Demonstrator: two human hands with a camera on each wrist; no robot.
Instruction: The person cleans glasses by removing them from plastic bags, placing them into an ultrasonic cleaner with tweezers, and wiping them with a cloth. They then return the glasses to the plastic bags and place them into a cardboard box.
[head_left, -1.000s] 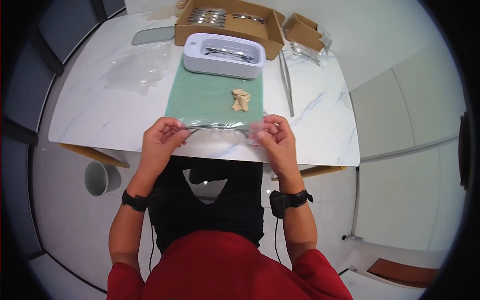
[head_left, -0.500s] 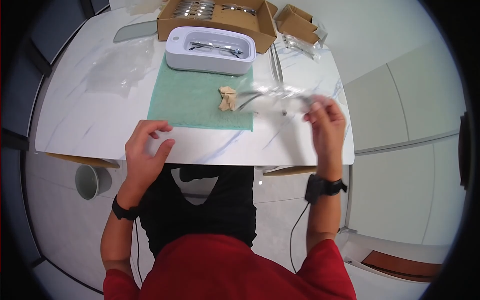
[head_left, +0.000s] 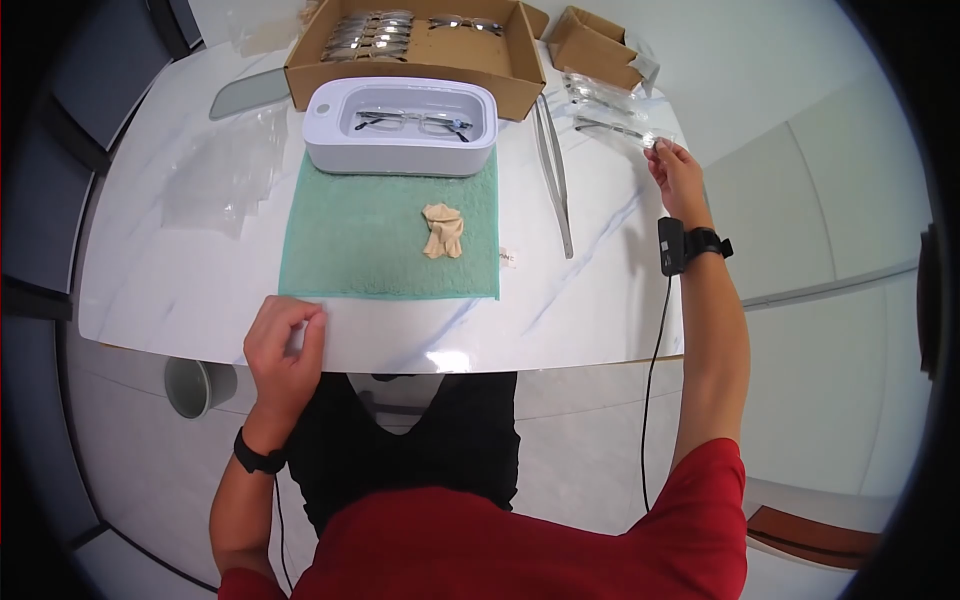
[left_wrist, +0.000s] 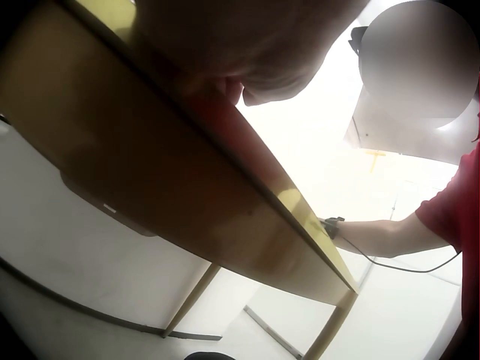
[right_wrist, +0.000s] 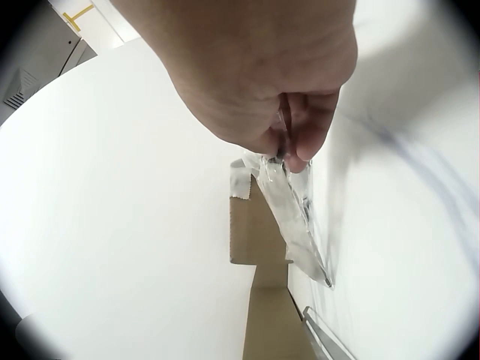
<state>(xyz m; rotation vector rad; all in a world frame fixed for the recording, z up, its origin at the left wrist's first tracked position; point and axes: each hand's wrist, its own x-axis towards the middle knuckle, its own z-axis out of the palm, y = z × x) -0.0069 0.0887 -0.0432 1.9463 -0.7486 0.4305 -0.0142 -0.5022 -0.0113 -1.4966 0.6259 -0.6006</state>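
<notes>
At the right side of the table my right hand (head_left: pixel 678 178) pinches the end of a clear plastic bag (right_wrist: pixel 281 217) with a pair of glasses (head_left: pixel 608 127) inside. The bag lies low over the tabletop, just in front of other bagged glasses (head_left: pixel 598 92). My left hand (head_left: pixel 283 345) rests at the front table edge, fingers loosely curled and holding nothing. Another pair of glasses (head_left: pixel 412 123) sits in the basin of a white ultrasonic cleaner (head_left: pixel 400 160). Under its front spreads a green towel (head_left: pixel 345 250), with a crumpled beige cloth (head_left: pixel 442 232) on it.
Behind the cleaner stands a cardboard box (head_left: pixel 522 75) with several glasses. A smaller carton (head_left: pixel 590 50) is at the back right. Long metal tweezers (head_left: pixel 553 180) lie right of the towel. Empty clear bags (head_left: pixel 215 185) and a grey flat tray (head_left: pixel 248 95) are at left.
Both hands held the bagged glasses at the front edge; the left hand let go. My right hand carried the bag right and back to the other bagged glasses. The left fingers have curled in.
</notes>
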